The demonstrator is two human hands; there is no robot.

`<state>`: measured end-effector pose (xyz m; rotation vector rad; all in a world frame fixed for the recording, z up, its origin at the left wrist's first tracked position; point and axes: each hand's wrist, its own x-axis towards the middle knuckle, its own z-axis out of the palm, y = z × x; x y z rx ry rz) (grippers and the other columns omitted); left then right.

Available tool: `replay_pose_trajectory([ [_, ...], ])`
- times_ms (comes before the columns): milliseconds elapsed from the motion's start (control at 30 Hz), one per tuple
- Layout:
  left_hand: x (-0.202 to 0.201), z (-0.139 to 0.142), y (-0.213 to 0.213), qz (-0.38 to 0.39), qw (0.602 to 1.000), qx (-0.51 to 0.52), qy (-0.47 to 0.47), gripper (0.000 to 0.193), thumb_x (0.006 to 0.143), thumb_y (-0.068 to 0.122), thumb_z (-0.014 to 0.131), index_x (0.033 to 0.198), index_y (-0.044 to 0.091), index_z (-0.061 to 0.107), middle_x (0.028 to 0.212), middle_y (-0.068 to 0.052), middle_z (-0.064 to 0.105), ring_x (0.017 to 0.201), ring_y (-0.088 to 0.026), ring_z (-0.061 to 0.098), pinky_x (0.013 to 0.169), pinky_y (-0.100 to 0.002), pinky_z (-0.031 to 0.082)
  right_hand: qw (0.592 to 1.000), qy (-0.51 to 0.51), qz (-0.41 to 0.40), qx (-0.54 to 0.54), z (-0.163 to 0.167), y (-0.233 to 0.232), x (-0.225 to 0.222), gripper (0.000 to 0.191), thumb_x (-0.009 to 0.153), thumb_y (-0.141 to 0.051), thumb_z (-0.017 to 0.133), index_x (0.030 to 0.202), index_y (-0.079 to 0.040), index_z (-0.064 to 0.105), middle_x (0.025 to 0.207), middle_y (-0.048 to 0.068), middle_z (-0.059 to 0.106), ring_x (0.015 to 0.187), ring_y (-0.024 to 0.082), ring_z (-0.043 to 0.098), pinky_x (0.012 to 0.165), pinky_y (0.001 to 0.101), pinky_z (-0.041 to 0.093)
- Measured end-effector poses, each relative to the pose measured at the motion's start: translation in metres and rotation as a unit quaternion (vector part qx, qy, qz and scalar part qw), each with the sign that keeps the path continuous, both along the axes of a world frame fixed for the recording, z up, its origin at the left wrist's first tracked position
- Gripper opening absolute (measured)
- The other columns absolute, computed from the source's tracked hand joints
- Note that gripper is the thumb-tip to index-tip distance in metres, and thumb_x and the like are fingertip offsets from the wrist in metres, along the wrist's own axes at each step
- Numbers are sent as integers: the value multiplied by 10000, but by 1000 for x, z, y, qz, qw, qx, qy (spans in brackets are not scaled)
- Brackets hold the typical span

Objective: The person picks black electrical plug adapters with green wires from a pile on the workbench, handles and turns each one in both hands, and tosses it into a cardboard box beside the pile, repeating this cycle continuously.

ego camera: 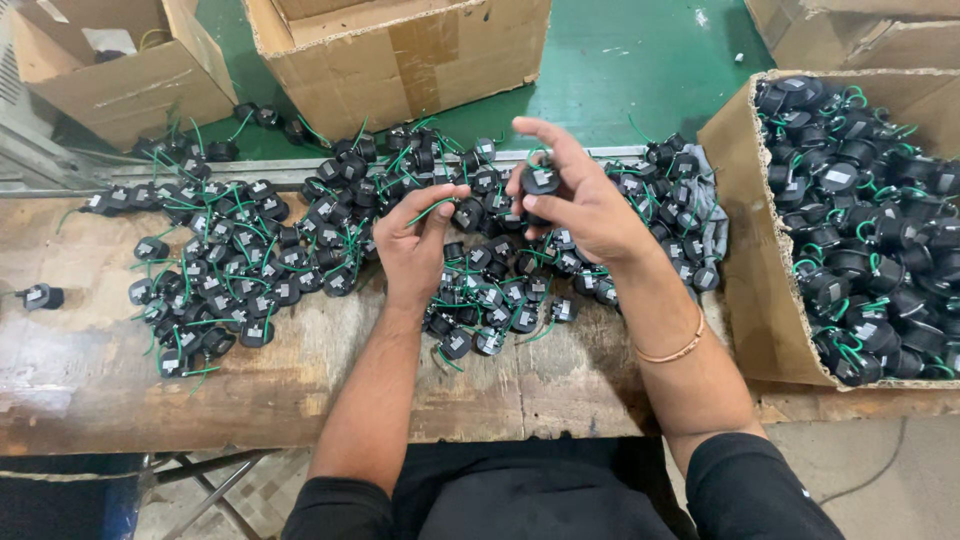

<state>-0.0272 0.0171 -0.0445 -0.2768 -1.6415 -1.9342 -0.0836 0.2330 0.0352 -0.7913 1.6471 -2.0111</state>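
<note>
My right hand [585, 200] holds a small round black part [541, 180] with a white label between thumb and fingers, above the bench. Its green wire [432, 209] runs left to my left hand [415, 240], which pinches the wire's end. Below both hands lies a wide heap of the same black parts with green wires [300, 240], spread over the worn wooden bench [300, 380]. A thin bracelet sits on my right wrist.
A cardboard box [760, 260] at the right is full of the same black parts. Three more cardboard boxes [400, 50] stand behind the bench on a green floor. One stray part [42, 296] lies at the far left. A metal rail runs along the bench's back edge.
</note>
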Motion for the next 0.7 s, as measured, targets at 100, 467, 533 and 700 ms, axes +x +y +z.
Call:
replay_pose_trajectory([
  [100,3,-2,3,-28,999,8,44,151,1013,-33,670,1133,26,740,1113,-120,757,1034,-179,700,928,-278,546,991,56,37,118,-11,-14,2,562,926,-22,667,1465,-84,522,1086,57,595,911,137,639,743,289,586],
  [467,12,5,11,82,987,-74,117,177,927,-27,787,1080,29,720,1051,-94,731,961,-174,701,843,-280,571,937,298,20,179,-27,-30,9,475,770,-102,876,1185,-52,652,1058,72,578,1056,205,560,935,327,464],
  [533,15,7,13,79,988,-63,115,156,955,3,764,1096,27,702,1058,-89,738,965,-171,709,849,-276,580,940,298,19,164,-26,-29,9,467,756,-111,892,1151,-43,652,1067,64,572,1046,200,557,924,317,460],
  [700,21,15,6,-1,989,-33,141,210,1047,195,647,1172,32,692,1194,-123,726,961,-147,675,869,-271,577,943,299,17,144,-23,-23,7,445,764,-93,899,1137,-38,661,1085,56,582,1074,197,560,955,320,471],
])
